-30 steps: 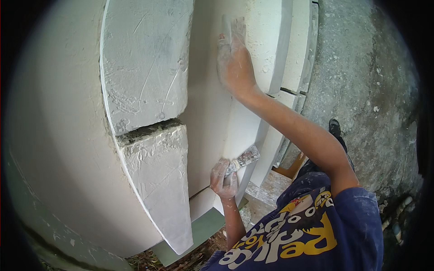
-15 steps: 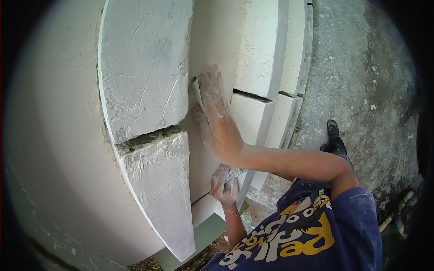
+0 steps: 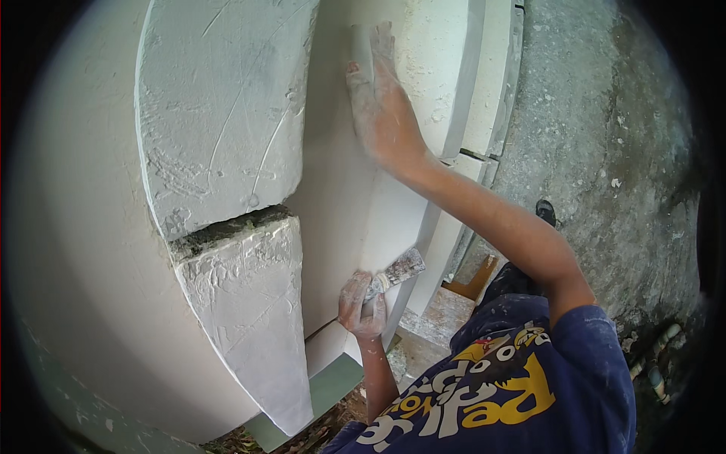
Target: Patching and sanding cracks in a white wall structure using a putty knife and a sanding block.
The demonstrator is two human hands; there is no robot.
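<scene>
My right hand is stretched far along the groove of a pale moulded wall piece, fingers straight and close together. Between its thumb and fingers shows a thin pale sheet, apparently sandpaper, pressed to the surface. Lower down, my left hand is closed around the handle of a putty knife. The putty knife's plaster-smeared blade points up and right, over the moulding's edge. White dust coats both hands.
Left of the groove stand two rough white slabs with a dark gap between them. Stepped ledges run along the right. A stained concrete floor lies beyond, with my dark shoe on it. Pipes lie lower right.
My right hand has slid up along the groove, away from my left hand. The putty knife's blade, hidden behind the right forearm before, now shows. The view has shifted slightly.
</scene>
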